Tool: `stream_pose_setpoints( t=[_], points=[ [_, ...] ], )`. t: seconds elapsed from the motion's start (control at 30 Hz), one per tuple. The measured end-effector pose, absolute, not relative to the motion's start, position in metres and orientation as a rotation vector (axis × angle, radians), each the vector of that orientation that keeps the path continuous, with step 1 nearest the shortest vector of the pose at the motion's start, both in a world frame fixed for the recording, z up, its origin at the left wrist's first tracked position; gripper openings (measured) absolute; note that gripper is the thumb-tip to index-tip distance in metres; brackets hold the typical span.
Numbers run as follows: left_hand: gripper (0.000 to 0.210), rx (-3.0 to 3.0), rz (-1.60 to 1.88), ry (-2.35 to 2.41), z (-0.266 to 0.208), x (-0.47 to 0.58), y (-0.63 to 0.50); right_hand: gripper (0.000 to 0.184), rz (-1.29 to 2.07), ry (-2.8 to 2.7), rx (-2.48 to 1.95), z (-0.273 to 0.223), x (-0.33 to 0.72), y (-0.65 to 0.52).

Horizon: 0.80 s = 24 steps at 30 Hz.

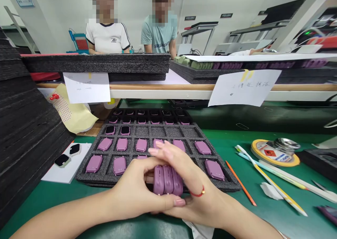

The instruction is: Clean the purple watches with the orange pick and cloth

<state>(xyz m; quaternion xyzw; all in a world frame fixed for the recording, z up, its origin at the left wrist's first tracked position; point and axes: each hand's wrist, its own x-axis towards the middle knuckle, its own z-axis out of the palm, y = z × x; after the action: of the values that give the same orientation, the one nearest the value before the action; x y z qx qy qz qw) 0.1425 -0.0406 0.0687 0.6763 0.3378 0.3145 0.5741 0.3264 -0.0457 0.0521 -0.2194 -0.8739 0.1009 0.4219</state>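
Observation:
Above the front edge of a black foam tray [105,179], a row of purple smartwatch cases [167,181] stands on edge between my hands; three show side by side. My left hand [139,183] wraps round them from the left, its thumb across the front underneath. On the other side, my right hand [189,176] is cupped over and against the row, fingers reaching across the top. The tray's nearer rows hold more purple watch cases [95,163], back up. Farther up, two lie with dark screens [125,130] upward. My hands hide some front compartments.
Two pale watches [62,160] lie on a white pad at left, beside stacked black foam [23,144]. To the right are an orange stick [240,183], brushes [273,179], and a yellow tape roll [275,153]. Foam trays [100,63] sit on the shelf; two people stand behind it.

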Motion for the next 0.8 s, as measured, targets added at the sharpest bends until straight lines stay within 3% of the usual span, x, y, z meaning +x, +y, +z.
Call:
stream_pose_setpoints(
  t=[0.1, 0.23, 0.37, 0.8],
  points=[
    [0.045, 1.828, 0.864, 0.79, 0.07, 0.14, -0.043, 0.104, 0.407, -2.037, -0.597, 0.055, 0.331, -0.048],
    [0.043, 2.053, 1.003, 0.737, 0.067, 0.138, -0.044, 0.067, 0.594, -1.787, -0.642, 0.055, 0.335, -0.048],
    [0.042, 2.162, 1.041, 0.651, 0.061, 0.138, -0.042, 0.053, 0.673, -1.654, -0.732, 0.054, 0.333, -0.046],
    [0.043, 2.059, 1.055, 0.675, 0.057, 0.14, -0.043, 0.052, 0.969, -1.59, -0.808, 0.051, 0.332, -0.037]
  ],
)
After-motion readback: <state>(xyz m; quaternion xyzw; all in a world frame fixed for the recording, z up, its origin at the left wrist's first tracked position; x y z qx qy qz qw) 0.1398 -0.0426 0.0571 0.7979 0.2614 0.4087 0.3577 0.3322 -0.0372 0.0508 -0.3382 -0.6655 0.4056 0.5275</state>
